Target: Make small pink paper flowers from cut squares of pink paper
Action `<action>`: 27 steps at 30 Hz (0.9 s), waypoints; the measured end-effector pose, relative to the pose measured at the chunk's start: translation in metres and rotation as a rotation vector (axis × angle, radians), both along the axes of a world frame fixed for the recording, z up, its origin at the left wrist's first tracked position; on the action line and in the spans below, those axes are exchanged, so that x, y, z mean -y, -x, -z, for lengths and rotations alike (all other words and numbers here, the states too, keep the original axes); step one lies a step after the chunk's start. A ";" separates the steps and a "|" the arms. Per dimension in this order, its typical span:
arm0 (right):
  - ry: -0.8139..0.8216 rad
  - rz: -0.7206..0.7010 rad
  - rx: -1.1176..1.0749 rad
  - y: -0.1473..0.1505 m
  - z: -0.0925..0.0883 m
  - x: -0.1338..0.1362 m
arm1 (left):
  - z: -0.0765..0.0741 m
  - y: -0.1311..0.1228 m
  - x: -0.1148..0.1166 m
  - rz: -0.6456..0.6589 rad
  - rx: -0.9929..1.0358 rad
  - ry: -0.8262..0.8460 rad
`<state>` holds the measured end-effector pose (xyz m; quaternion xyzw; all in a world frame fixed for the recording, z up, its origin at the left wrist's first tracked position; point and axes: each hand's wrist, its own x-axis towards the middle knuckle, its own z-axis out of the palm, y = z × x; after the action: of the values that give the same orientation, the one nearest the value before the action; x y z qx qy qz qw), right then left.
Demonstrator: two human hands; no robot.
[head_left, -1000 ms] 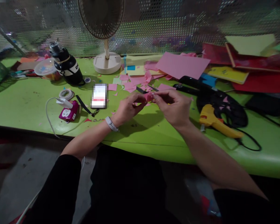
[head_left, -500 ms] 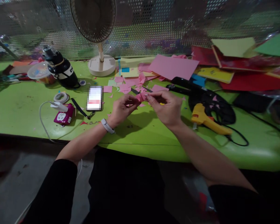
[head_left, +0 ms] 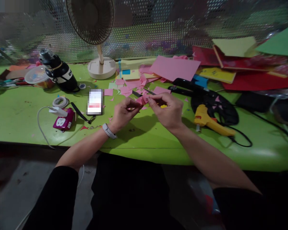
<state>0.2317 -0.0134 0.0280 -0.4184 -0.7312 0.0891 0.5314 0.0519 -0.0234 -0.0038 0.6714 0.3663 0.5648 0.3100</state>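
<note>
Between my two hands is a small folded piece of pink paper (head_left: pixel 141 100), held a little above the green table. My left hand (head_left: pixel 124 111), with a pale band (head_left: pixel 109 131) on the wrist, pinches its left side. The thumb and fingertips of my right hand (head_left: pixel 169 110) close on its right side. My fingers hide part of its folds. Just behind it lie dark blades (head_left: pixel 136 94), perhaps of scissors, among pink paper scraps (head_left: pixel 134 84). A larger pink sheet (head_left: pixel 175 67) lies farther back.
A phone (head_left: pixel 95 101), a purple power socket (head_left: pixel 63 119) with a white cable and a tape roll (head_left: pixel 60 102) are on the left. Behind stand a black bottle (head_left: pixel 60 75) and a fan (head_left: pixel 101 68). A yellow glue gun (head_left: pixel 212 121) lies right, before stacked coloured paper (head_left: pixel 259 75).
The whole view has shifted slightly, so things on the table appear a little farther left. Both hands keep hold of the pink paper in nearly the same pose.
</note>
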 end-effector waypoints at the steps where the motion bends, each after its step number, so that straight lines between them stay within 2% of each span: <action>1: -0.008 0.004 0.008 0.000 0.000 0.000 | 0.000 0.000 0.000 0.001 -0.008 -0.007; 17: -0.001 -0.041 0.024 0.000 0.000 0.000 | -0.002 -0.001 0.002 -0.018 -0.021 -0.028; 27: -0.067 -0.012 0.051 0.000 0.003 -0.001 | -0.002 0.000 0.002 -0.012 -0.033 -0.038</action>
<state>0.2322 -0.0122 0.0254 -0.3983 -0.7496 0.0571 0.5255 0.0520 -0.0256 -0.0020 0.6843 0.3646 0.5621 0.2879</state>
